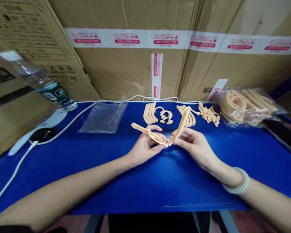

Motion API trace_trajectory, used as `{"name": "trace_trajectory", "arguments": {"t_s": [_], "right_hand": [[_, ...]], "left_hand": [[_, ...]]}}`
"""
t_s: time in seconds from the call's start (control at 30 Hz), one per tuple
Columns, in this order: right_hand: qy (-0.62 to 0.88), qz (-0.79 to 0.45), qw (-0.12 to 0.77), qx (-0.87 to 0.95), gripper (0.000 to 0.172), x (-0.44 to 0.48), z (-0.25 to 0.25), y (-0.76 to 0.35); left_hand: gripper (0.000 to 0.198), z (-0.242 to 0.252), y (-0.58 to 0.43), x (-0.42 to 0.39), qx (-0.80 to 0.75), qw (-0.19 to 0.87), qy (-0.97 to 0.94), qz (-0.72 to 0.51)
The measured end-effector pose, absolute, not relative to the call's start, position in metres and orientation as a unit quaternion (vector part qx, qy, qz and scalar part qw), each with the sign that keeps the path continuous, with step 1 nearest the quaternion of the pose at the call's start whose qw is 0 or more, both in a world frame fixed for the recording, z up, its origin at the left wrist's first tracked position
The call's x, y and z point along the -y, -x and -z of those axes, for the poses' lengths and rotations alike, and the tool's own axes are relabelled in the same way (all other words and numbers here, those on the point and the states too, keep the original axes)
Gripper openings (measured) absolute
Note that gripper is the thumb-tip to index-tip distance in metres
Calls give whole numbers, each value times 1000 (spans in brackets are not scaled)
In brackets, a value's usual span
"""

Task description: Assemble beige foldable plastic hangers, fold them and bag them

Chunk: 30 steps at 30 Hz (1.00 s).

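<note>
My left hand point(145, 145) pinches a long beige plastic strip point(145, 131) that points up and to the left. Another beige plastic strip point(180, 124), angled up and to the right, is pinched in my right hand point(192, 144). The two strips meet at their lower ends between my fingertips, forming a V above the blue table point(145, 181). Just beyond my hands lie a pile of curved beige strips point(149, 113), two small hook-shaped pieces point(166, 116), a second fan of strips point(189, 118) and a heap of small beige parts point(210, 115).
A clear bag of more beige parts point(244, 105) lies at the right, an empty clear bag point(104, 117) at the left. A water bottle point(41, 81), a white handheld device point(36, 129) and a white cable point(72, 121) sit far left. Cardboard boxes point(160, 64) wall the back.
</note>
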State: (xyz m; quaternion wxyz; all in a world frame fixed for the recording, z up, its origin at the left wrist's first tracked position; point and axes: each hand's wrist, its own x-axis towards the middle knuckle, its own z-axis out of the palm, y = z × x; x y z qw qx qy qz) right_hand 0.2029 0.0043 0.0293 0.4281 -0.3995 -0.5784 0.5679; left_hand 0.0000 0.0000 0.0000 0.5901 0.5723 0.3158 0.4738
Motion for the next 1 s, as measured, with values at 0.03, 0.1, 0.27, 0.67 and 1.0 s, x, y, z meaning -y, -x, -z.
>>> {"name": "trace_trajectory", "arguments": {"t_s": [0.03,0.1,0.27,0.67,1.0], "right_hand": [[400,-565,422,585,23,-5,-30,-203],[401,-561,413,595,24,-5,-32,-203],[403,-555,405,605,23,-5,-35,-204],[425,-542,403,602,27,-3,-36,-201],[447,-517,410,603,33,-1,-33,-200]], "left_hand": [[45,1,0,0,-312,594,-569,-476],[46,2,-1,1,-309,600,-562,-478],[44,2,-2,2,-333,607,-541,-477],[32,-1,-2,4,-353,609,-533,-470],[33,1,-2,4,-380,615,-512,-464]]}}
